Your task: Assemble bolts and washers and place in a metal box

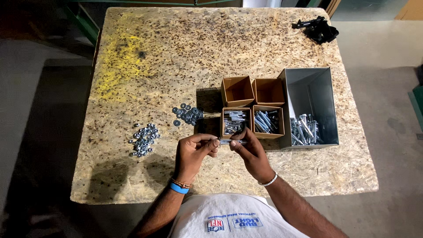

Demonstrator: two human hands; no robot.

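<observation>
1. Pinching a silver bolt (pixel 232 142) from both ends, the left hand (pixel 194 152) and right hand (pixel 252 154) close their fingers on it.
2. Its long axis runs left-right, just before the cardboard boxes (pixel 235 122) on the bench (pixel 132 66).

Four cardboard boxes (pixel 253 107), one metal bin (pixel 315 88), two hardware piles (pixel 143 139), one black tool (pixel 318 29), two hands (pixel 194 152).
</observation>
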